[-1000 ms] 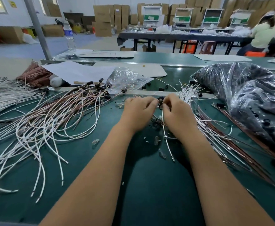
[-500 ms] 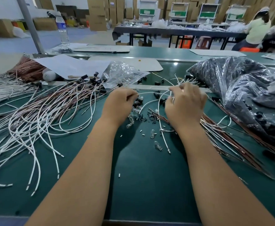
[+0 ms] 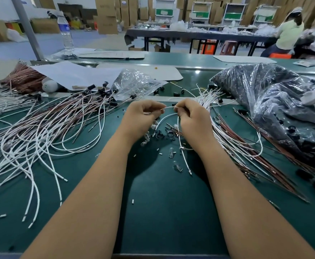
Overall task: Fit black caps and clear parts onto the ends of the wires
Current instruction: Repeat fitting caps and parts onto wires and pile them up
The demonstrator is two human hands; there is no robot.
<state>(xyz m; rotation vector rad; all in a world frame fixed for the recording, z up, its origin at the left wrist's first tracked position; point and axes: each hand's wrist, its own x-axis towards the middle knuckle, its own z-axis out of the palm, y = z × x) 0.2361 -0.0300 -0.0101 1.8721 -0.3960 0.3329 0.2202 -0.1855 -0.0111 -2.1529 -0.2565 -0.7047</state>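
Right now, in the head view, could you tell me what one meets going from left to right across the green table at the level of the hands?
Pile of white and brown wires → left hand → white wire held between both hands → right hand → bundle of uncapped wires → plastic bag of black caps.
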